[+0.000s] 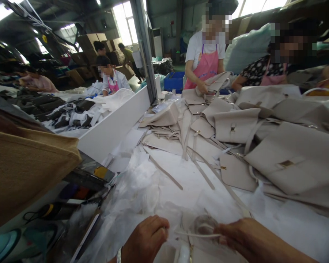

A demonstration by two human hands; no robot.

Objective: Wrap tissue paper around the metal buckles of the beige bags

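Observation:
At the bottom of the head view, my left hand (pixel 146 239) is closed, its thumb and fingers pinched together; what sits in the pinch, if anything, is too small to make out. Opposite it, my right hand (pixel 239 236) grips one end of a thin pale strap (pixel 199 234), which stretches toward my left hand. Just behind the strap is a coiled strap bundle (pixel 205 223), seemingly in clear plastic. Beneath both hands lies a beige bag piece (pixel 208 255) with a small gold fitting, partly hidden. Clear plastic wrapping (pixel 142 179) spreads around my left hand.
Beige bags (pixel 293 157) with gold clasps pile up on the right. Loose straps (pixel 166 172) lie across the white table. A white partition (pixel 120 122) runs along the left, beside a brown cloth (pixel 30 164). Across the table, a person in a pink apron (pixel 205 64) handles a bag.

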